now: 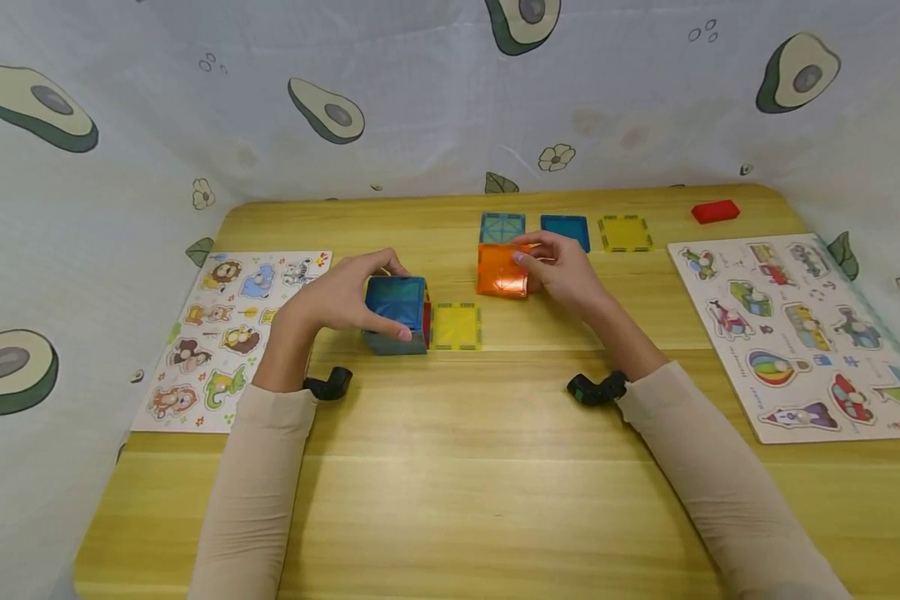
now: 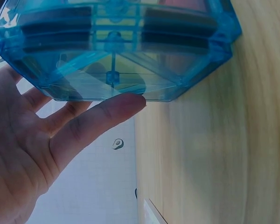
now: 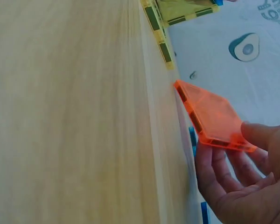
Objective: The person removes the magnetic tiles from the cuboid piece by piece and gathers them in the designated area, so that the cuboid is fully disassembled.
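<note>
My left hand (image 1: 333,296) grips a small cube of magnetic tiles (image 1: 394,302), thumb along the front of its blue top and fingers round the far side. Blue, red and yellow walls show on this cube. In the left wrist view the thumb lies against a see-through blue tile (image 2: 116,70). With thumb and fingers my right hand (image 1: 566,271) pinches an orange magnetic tile (image 1: 501,268), held tilted; the right wrist view shows it over the fingers. A yellow magnetic tile (image 1: 457,326) lies flat beside the cube's right side.
Along the back lie a light blue tile (image 1: 503,225), a dark blue tile (image 1: 566,232) and another yellow tile (image 1: 625,233). Farther right is a red block (image 1: 716,212). An animal puzzle board (image 1: 195,333) is at left, a vehicle puzzle board (image 1: 787,375) at right.
</note>
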A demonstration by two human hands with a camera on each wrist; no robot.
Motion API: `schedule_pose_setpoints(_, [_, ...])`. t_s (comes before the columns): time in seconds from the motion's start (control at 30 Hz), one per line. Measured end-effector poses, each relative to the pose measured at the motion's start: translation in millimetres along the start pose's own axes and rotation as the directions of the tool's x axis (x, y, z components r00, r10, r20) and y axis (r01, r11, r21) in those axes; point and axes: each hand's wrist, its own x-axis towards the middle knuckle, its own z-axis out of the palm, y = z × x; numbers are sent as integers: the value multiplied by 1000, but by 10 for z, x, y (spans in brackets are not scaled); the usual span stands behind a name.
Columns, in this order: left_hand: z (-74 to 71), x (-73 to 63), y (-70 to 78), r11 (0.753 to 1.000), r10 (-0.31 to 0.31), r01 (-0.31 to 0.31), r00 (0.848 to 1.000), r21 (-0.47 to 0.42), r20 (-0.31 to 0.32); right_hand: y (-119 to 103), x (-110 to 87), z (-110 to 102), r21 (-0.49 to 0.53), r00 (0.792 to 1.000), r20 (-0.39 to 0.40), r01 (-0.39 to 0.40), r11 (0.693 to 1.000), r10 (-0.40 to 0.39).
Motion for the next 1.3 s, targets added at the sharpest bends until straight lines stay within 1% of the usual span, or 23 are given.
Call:
schedule_pose_setpoints(0.1, [-1, 2, -2, 1000, -8, 8, 1000, 1, 3, 29, 17, -9, -16, 999, 43, -33, 999, 33])
schedule_pose_setpoints(0.17, [-1, 4, -3, 1000, -13, 13, 1000, 1, 5, 42, 23, -12, -40, 996, 74, -37, 999, 40])
schedule_pose_setpoints(0.27, [0, 9, -5, 1000, -15, 15, 1000, 3, 8, 58, 20, -13, -127, 995, 101, -15, 992, 28])
schedule_pose_setpoints(0.4, [1, 12, 0, 1000, -12, 12, 1000, 5, 9, 81, 23, -5, -245, 994, 106, 10, 969, 17])
schedule_pose_setpoints(0.57, [0, 8, 19, 1000, -6, 6, 1000, 25, 8, 99, 37, 15, -327, 992, 122, 30, 944, 11])
schedule_pose_setpoints(0.7, [-5, 0, 33, 999, -9, 9, 1000, 38, 11, 102, 47, 21, -371, 989, 146, 71, 926, -18])
schedule_pose_setpoints(0.83, [-12, 1, 40, 999, -8, 7, 1000, 39, 14, 118, 57, 13, -377, 987, 154, 97, 921, -41])
schedule_pose_setpoints(0.93, [-6, -6, 36, 999, -12, 12, 1000, 37, 6, 137, 62, 1, -367, 987, 154, 92, 926, -38])
schedule_pose_setpoints(1.07, [16, -40, 21, 999, -19, 19, 1000, 31, -11, 155, 54, -4, -338, 989, 149, 75, 938, -25])
schedule_pose_setpoints(1.13, [21, -53, 27, 1000, -10, 11, 1000, 29, -23, 152, 45, -11, -316, 990, 140, 69, 946, -25])
schedule_pose_setpoints(1.3, [24, -99, 49, 996, 18, -13, 998, 83, -62, 141, -3, -49, -235, 992, 126, 27, 972, 3])
